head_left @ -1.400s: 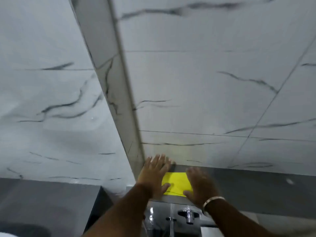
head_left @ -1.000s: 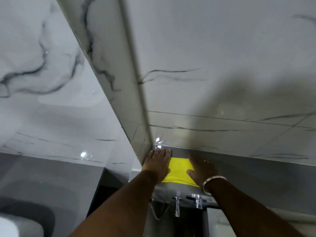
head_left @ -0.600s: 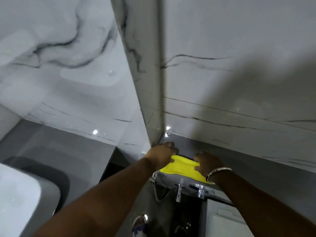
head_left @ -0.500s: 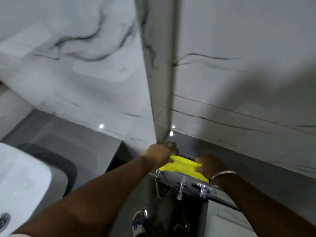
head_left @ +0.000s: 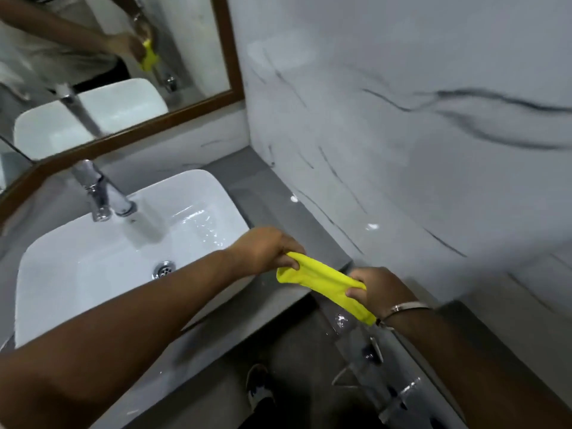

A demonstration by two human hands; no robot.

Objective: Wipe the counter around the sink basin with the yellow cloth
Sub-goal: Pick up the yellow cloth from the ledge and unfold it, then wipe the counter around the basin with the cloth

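Fingers of my left hand [head_left: 267, 247] pinch one end of the yellow cloth [head_left: 322, 281]; my right hand [head_left: 379, 291] grips the other, stretching it between them above the grey counter [head_left: 263, 193]. Left of my left hand sits the white sink basin [head_left: 93, 261].

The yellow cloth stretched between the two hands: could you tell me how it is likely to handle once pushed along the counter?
The yellow cloth is probably floppy: its free end droops below the right hand. It seems light, held by fingertips of the left hand. It may bunch when pushed.
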